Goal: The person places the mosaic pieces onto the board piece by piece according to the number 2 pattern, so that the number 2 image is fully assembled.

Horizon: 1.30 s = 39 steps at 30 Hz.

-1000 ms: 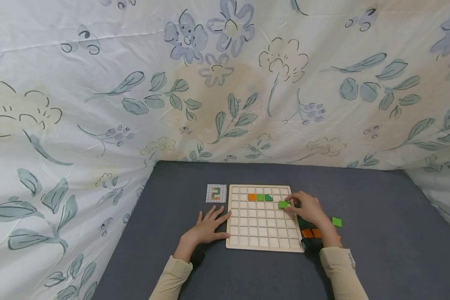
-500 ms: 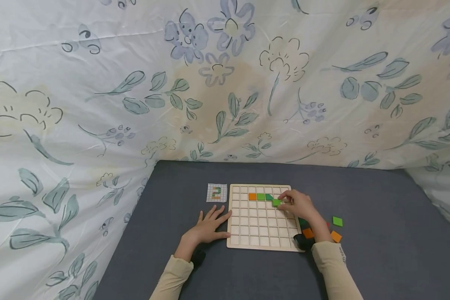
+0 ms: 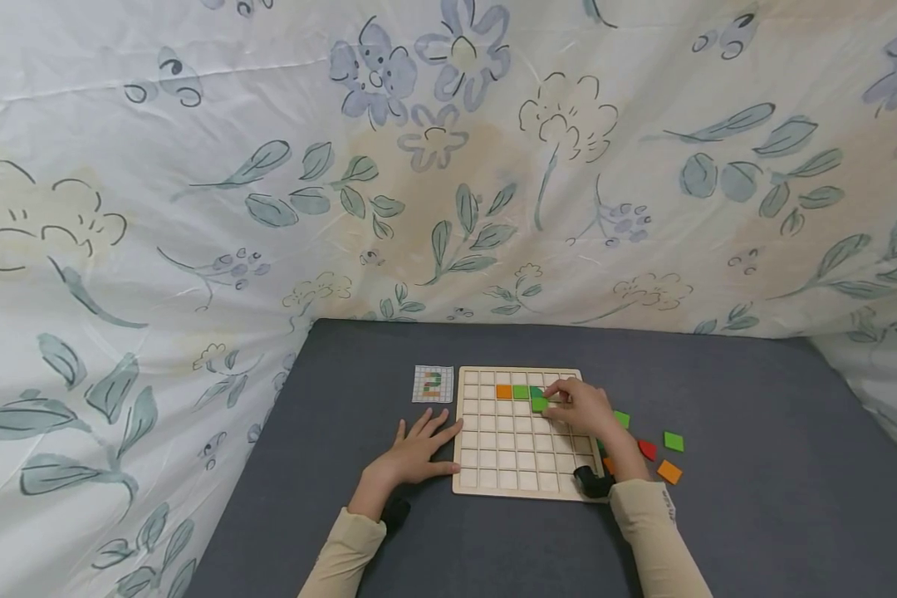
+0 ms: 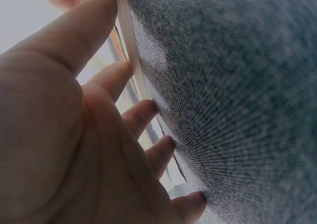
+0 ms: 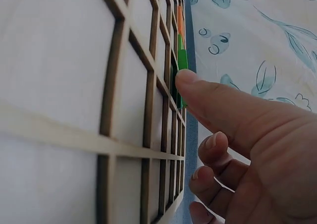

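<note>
Fingers (image 5: 218,97) hold a green tile (image 5: 183,59) over a wooden grid (image 5: 74,135).

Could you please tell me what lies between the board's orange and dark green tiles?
A light green tile lies between them, as the head view shows.

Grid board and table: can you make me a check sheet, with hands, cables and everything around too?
Surface: dark grey table.
Job's things: grid board holding an orange tile, light green tile and dark green tile in one row; picture card left of it; loose tiles to its right.
Clutter: nothing seen.
Left hand: fingers spread, touching the board's left edge.
Right hand: pinches another green tile over the board.
Cables: nothing seen.
Surroundings: flowery cloth behind and at the sides.
</note>
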Each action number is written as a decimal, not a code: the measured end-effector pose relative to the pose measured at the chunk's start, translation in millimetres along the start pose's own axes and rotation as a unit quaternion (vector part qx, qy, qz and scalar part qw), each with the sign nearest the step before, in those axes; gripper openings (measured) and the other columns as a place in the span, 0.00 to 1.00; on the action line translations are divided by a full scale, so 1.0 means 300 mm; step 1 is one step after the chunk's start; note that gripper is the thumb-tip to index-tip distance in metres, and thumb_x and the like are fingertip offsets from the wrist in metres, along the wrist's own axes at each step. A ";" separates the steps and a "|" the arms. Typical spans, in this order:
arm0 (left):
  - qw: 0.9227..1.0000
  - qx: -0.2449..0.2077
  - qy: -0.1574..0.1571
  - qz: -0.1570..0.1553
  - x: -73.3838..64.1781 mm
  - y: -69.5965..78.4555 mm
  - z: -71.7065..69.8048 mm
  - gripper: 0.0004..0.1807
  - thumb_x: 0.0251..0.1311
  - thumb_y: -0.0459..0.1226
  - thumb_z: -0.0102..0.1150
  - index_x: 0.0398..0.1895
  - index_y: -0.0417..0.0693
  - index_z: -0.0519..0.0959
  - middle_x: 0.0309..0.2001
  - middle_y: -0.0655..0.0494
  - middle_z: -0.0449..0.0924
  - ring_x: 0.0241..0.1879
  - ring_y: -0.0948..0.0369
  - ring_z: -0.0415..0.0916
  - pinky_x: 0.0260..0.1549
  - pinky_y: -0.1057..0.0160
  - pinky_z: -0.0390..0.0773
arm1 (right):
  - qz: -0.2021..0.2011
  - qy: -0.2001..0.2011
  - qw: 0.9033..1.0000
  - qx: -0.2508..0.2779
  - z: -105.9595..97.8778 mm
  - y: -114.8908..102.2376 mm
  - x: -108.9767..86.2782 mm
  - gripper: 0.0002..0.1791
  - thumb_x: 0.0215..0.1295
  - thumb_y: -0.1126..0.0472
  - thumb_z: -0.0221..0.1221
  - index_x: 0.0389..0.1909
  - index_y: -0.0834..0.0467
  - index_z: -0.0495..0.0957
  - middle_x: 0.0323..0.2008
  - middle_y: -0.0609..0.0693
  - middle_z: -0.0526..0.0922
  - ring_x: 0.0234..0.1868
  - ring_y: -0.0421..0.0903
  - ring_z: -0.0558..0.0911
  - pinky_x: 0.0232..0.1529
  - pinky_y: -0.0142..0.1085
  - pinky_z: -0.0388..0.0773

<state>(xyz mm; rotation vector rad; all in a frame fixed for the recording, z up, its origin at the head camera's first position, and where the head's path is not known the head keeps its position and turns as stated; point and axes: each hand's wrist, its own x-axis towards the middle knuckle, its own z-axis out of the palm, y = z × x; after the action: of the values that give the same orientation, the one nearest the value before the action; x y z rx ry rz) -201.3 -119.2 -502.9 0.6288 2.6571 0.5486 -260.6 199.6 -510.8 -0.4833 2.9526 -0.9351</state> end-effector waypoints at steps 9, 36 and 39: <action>1.000 0.002 0.000 0.002 0.000 -0.002 0.000 0.40 0.59 0.57 0.53 0.72 0.59 0.53 0.73 0.51 0.45 0.73 0.47 0.36 0.63 0.33 0.35 | 0.010 0.000 1.000 -0.002 0.002 -0.019 -0.001 0.13 0.52 0.55 0.68 0.38 0.53 0.81 0.25 0.45 0.71 0.24 0.42 0.65 0.33 0.41 0.51; 1.000 -0.006 0.003 0.007 -0.002 -0.001 -0.005 0.40 0.59 0.55 0.54 0.72 0.57 0.54 0.73 0.50 0.46 0.72 0.46 0.36 0.63 0.32 0.34 | 0.012 0.000 1.000 0.006 0.005 -0.003 -0.004 0.13 0.52 0.56 0.68 0.39 0.52 0.81 0.25 0.46 0.71 0.22 0.43 0.65 0.33 0.41 0.51; 1.000 -0.005 0.003 0.006 -0.002 0.000 -0.005 0.40 0.59 0.56 0.54 0.72 0.57 0.54 0.73 0.50 0.46 0.72 0.46 0.36 0.63 0.32 0.34 | 0.012 0.003 1.000 0.009 0.003 0.000 -0.007 0.12 0.53 0.56 0.68 0.39 0.52 0.81 0.26 0.47 0.72 0.22 0.43 0.65 0.33 0.41 0.51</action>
<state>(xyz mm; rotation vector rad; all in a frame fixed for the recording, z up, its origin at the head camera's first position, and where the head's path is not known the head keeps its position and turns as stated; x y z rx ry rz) -201.5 -119.9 -501.3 0.6430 2.6572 0.5674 -258.6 199.7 -511.6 -0.4460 2.9454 -0.9604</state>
